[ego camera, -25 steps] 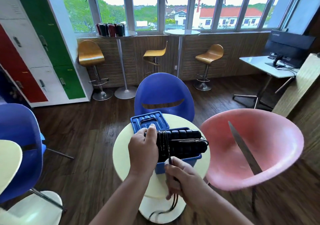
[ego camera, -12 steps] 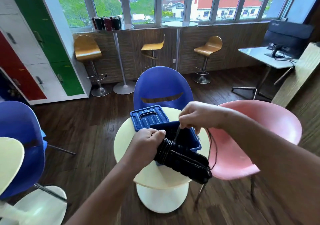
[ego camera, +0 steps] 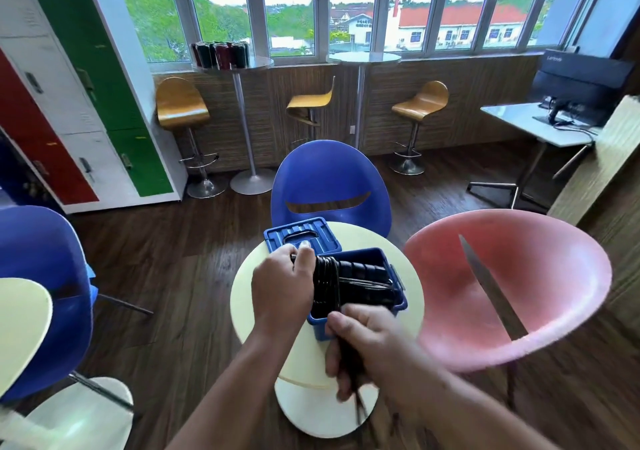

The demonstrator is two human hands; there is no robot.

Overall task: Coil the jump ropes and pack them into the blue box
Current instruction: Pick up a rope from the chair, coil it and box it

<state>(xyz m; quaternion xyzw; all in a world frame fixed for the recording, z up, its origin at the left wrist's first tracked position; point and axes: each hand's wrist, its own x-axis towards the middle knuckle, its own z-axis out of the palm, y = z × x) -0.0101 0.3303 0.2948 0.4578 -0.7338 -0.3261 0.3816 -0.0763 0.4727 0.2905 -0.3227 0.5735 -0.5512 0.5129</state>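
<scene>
Jump ropes [ego camera: 326, 278] seemed floppy: left hand [ego camera: 282, 288] gripped the hard handles [ego camera: 362, 273], right hand [ego camera: 367, 342] squeezed cord [ego camera: 360, 410] at six o'clock.

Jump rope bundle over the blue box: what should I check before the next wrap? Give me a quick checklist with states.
1. Left hand grips the handle end of the jump rope bundle: ok.
2. Right hand holds the loose cord: ok.
3. Cord fully wound: not ok; a length hangs below the right hand.
4. Blue box open, with its lid off and lying on the table: ok.
5. Free room inside the box: cannot tell; the bundle covers the opening.
</scene>
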